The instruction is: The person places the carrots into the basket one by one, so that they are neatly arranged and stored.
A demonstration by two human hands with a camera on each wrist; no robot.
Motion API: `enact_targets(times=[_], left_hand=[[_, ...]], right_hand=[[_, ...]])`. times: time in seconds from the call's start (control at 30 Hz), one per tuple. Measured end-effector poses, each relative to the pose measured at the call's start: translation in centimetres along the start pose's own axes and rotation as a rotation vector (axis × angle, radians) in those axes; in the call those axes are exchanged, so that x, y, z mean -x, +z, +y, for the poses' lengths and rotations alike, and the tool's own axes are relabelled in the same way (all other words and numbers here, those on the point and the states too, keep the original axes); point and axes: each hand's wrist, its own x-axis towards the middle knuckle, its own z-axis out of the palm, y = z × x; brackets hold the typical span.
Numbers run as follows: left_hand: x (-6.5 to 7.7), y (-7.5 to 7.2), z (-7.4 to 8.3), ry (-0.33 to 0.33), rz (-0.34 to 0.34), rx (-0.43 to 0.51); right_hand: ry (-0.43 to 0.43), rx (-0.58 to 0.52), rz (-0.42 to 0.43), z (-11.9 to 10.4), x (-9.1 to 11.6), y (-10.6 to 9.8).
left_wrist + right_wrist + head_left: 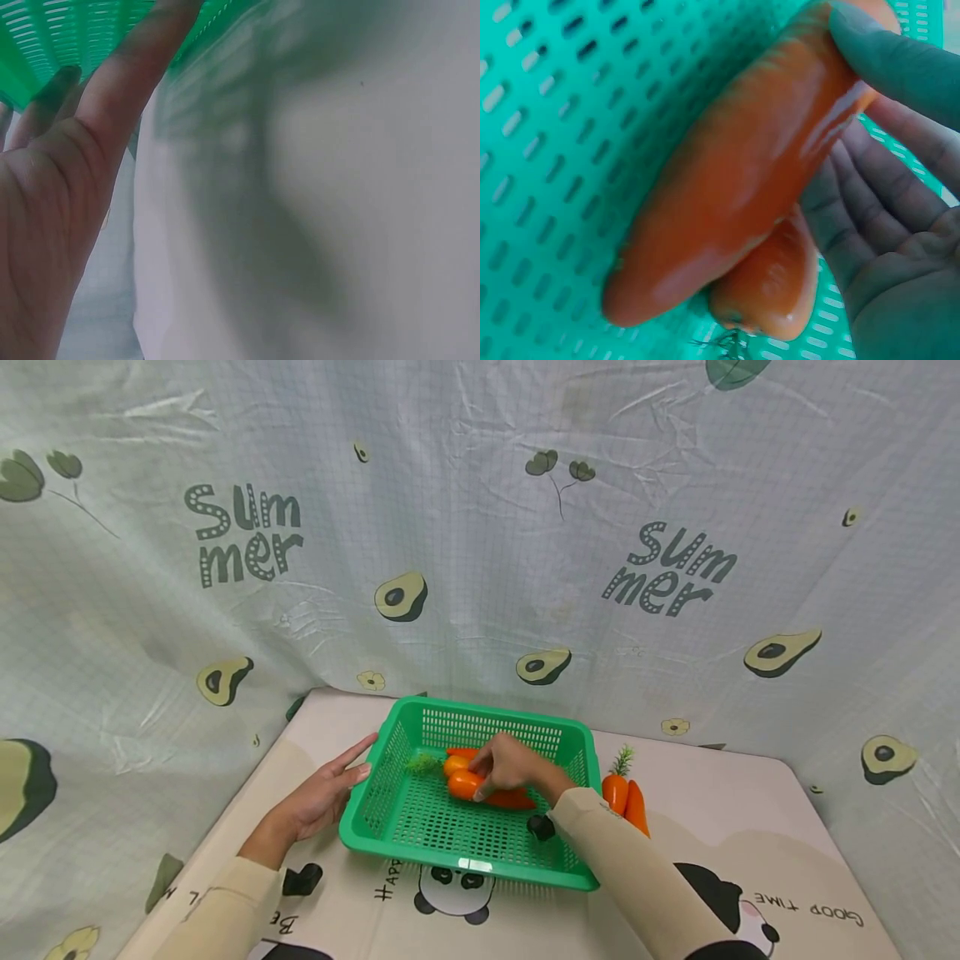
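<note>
- the green basket (420, 852) sits on the middle of the pale-covered bench (720, 810), its top open and its walls and floor cut with rows of slots
- the right hand (512, 765) reaches into the basket from about four o'clock, thumb and fingers drawn in narrow, holding a smooth orange carrot (466, 784)
- this held carrot lies slantwise near the middle of the basket, broad end toward nine o'clock and thin end toward four; the right wrist view shows the thumb pressed on its broad end, and i cannot tell whether it touches the basket floor
- just beside it, toward eleven o'clock, is a leafy carrot (454, 766), also inside the basket, its green sprig (425, 765) pointing to nine; more orange shows behind it, and i cannot tell whether that is a separate piece
- the left hand (321, 797) is at the nine o'clock side of the basket, fingers straight and wide, the thumb at the rim; it grips nothing
- outside the basket at three o'clock, two loose carrots (615, 793) lie side by side on the bench, one with a green tuft toward twelve; the right sleeve (637, 868) partly hides them
- at six o'clock of the basket a panda print (453, 897) shows on the bench cover
- beyond the bench, at twelve o'clock, hangs a pale curtain (465, 485) with avocados and the word "summer"
</note>
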Motion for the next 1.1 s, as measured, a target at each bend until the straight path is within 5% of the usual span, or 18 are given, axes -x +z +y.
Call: enact_targets(times=[0.6, 1.1], left_hand=[[-0.3, 0.1, -0.1, 0.003, -0.008, 0.005], [-0.1, 0.0, 0.0, 0.002, -0.007, -0.023]], right_hand=[[-0.019, 0.005, 0.022, -0.2, 0.6, 0.2], [0.029, -0.447, 0.251, -0.3, 3.8, -3.4]])
